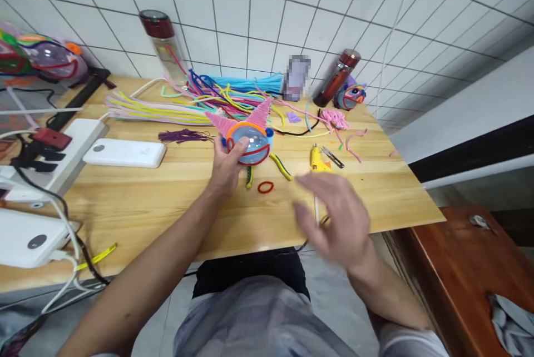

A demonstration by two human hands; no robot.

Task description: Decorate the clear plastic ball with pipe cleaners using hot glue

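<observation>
The left hand clamps the eared ball over the surface. At the ball's four o'clock, the blurred right hand has thumb and fingers apart; a red ring lies toward five, the glue gun toward three.

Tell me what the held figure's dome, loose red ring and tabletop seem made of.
Dome: glossy, probably clear plastic; bright highlights show. Red ring: possibly matte pipe cleaner, a thin bent loop; fuzz unclear. Tabletop: satin wood or wood-look laminate; grain streaks show.
</observation>
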